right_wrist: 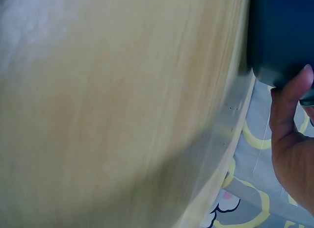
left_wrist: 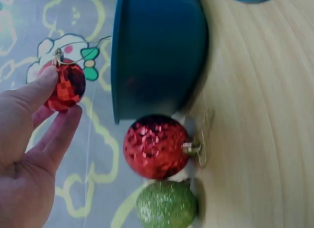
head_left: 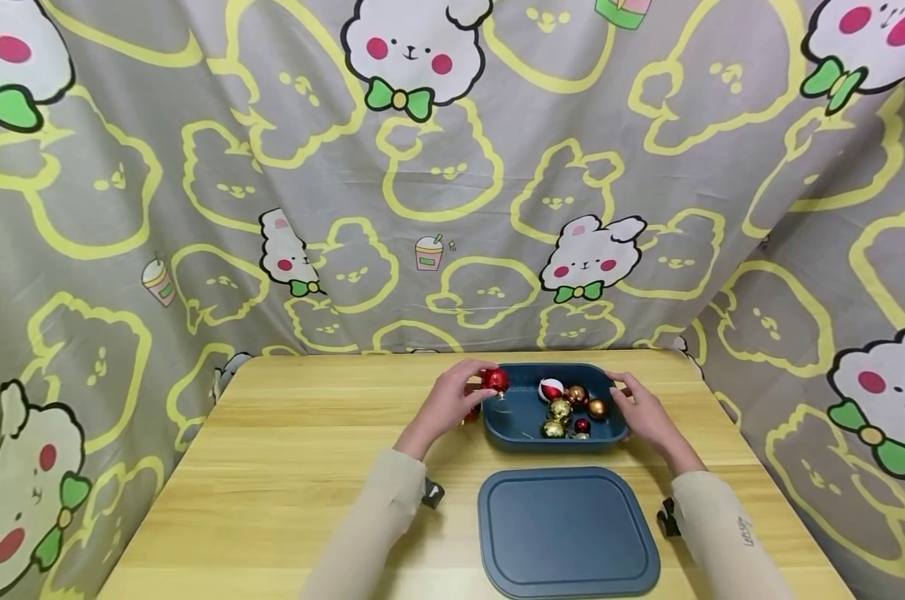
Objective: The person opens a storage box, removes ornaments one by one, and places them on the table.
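My left hand [head_left: 451, 397] pinches a shiny red Christmas ball [head_left: 497, 380] above the left end of a dark blue box [head_left: 523, 402]. A wire loop hangs from the ball's cap in the left wrist view. At the box's right end my right hand [head_left: 643, 412] grips the wall, thumb outside and fingers by the rim. Inside the box lie several balls: a red-and-white one [head_left: 551, 389], gold ones [head_left: 561, 410], copper ones [head_left: 597, 408] and a small red one [head_left: 583, 426]. Beside the box, another red ball [left_wrist: 156, 146] and a glittery green ball [left_wrist: 167, 206] rest on the table.
A flat blue lid [head_left: 568, 532] lies on the wooden table [head_left: 295, 483] in front of the box. Behind the table's far edge hangs a patterned grey curtain [head_left: 452, 200], which also runs along both sides.
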{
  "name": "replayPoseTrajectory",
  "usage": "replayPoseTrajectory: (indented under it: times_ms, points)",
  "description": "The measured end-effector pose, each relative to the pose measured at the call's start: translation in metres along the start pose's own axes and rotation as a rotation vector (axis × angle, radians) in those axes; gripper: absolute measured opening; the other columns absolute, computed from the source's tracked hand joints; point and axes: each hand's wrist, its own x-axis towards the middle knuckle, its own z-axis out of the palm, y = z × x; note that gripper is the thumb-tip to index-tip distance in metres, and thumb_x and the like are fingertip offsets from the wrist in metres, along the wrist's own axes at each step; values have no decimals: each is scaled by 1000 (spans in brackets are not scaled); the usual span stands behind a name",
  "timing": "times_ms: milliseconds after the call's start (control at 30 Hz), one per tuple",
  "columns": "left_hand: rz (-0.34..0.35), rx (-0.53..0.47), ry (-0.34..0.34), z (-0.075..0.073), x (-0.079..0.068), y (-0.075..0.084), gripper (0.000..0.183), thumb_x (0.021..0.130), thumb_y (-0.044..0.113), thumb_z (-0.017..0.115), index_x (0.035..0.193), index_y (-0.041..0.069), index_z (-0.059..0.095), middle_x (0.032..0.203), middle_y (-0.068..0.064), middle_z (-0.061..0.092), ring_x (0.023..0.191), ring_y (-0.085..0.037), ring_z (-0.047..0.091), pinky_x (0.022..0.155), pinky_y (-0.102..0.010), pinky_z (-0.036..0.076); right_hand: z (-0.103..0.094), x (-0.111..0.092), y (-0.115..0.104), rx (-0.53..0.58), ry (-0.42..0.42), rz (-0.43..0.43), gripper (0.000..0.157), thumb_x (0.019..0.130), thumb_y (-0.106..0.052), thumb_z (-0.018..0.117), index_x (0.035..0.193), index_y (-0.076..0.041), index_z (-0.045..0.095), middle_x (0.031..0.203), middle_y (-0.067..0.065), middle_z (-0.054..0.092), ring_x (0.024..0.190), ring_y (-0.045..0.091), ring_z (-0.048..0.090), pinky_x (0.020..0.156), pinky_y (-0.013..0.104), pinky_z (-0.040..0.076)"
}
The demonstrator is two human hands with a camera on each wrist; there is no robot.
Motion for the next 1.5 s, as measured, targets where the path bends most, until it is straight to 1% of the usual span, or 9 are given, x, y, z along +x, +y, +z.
replayPoseTrajectory:
  times_ms: [133, 233, 367, 500, 600, 867, 1033, 1133, 1500]
  points:
    - [-20, -52, 19, -13, -8, -6, 40, 96, 17, 74, 135, 15, 65, 130, -4, 65, 119, -20, 65, 96, -31, 60, 1, 2, -1, -4, -5, 3, 48, 114, -30, 39, 159, -13, 38, 126, 33, 50, 62, 24, 61, 49, 40, 58]
    - [-23, -66, 29, -22, -15, -11, 40, 96, 15, 74, 134, 15, 65, 129, -4, 65, 118, -21, 65, 97, -35, 60, 2, 1, -1, 3, -3, 8, 48, 114, -30, 39, 159, -14, 38, 127, 33, 50, 61, 26, 61, 49, 41, 57]
    - [-19, -54, 28, -35, -26, -20, 41, 95, 15, 74, 135, 15, 65, 130, -5, 66, 119, -22, 64, 98, -36, 60, 3, -3, 3, 3, 1, 14, 48, 114, -30, 39, 158, -13, 38, 127, 34, 50, 62, 25, 62, 48, 40, 58]
    - [-25, -17, 51, -48, -34, -28, 42, 94, 14, 75, 135, 14, 65, 129, -6, 67, 118, -23, 65, 98, -35, 59, 3, -7, 6, 6, 1, 18, 48, 114, -30, 38, 158, -11, 38, 127, 35, 51, 66, 24, 64, 49, 40, 58]
    - [-49, 11, 73, -57, -39, -33, 42, 94, 15, 75, 135, 14, 66, 128, -5, 67, 119, -23, 65, 98, -33, 59, 1, -8, 5, 15, -2, 19, 48, 114, -30, 39, 158, -11, 38, 127, 35, 50, 66, 25, 65, 49, 41, 59]
    - [-93, 3, 98, -78, -49, -42, 41, 95, 13, 75, 135, 13, 65, 130, -5, 66, 120, -25, 65, 98, -34, 59, -4, -4, -3, -12, 4, -7, 50, 114, -32, 38, 159, -11, 37, 130, 37, 51, 65, 26, 66, 49, 40, 58]
    - [-134, 16, 112, -87, -60, -52, 41, 94, 12, 76, 133, 15, 66, 129, -5, 67, 120, -26, 65, 98, -33, 59, -2, -3, -4, -13, -3, -8, 50, 114, -31, 39, 159, -10, 37, 129, 37, 51, 65, 26, 66, 49, 40, 59]
    - [-148, 6, 114, -90, -65, -57, 42, 93, 10, 76, 134, 13, 66, 129, -7, 67, 120, -28, 65, 98, -34, 59, -1, -3, -4, -9, -2, -6, 50, 114, -31, 38, 159, -10, 37, 129, 37, 51, 66, 26, 66, 49, 41, 59]
    - [-209, -23, 78, -90, -72, -71, 41, 91, 5, 78, 130, 7, 66, 129, -14, 67, 118, -33, 66, 97, -36, 60, 0, -4, -4, 3, -4, 0, 50, 114, -32, 38, 159, -11, 36, 131, 37, 50, 65, 27, 66, 49, 41, 59]
